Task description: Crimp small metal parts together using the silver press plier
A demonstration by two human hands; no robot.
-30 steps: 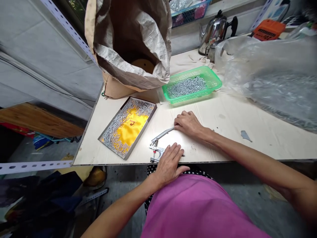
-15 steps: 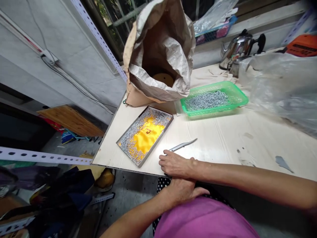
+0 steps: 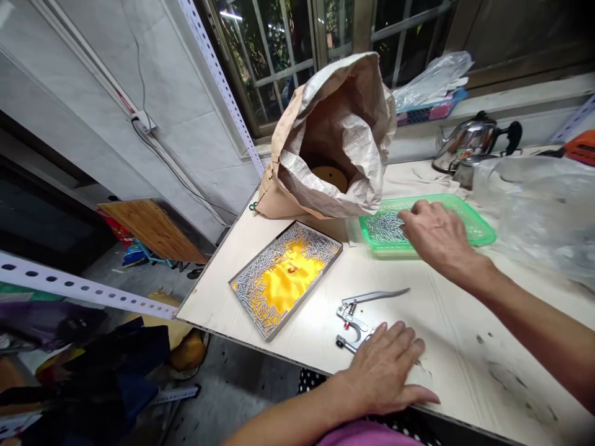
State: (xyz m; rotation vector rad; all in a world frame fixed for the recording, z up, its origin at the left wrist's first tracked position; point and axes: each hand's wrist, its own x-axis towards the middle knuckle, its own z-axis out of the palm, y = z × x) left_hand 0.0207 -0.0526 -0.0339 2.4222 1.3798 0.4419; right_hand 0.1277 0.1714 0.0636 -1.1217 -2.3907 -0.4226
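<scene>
Flatly, left hand (image 3: pixel 385 368) spread palm-down over pliers (image 3: pixel 372 296), right hand (image 3: pixel 437 234) curled above green basket (image 3: pixel 484 234), grip unclear.

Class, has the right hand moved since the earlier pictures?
Yes: judged against the green basket, the right hand has moved forward, now reaching over it.

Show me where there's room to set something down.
Bare tabletop shows between the shallow box and the pliers, and between the pliers and the green basket. More lies right of the left hand, though specked. The back is crowded: paper sack, basket under the right hand, plastic bag.
</scene>
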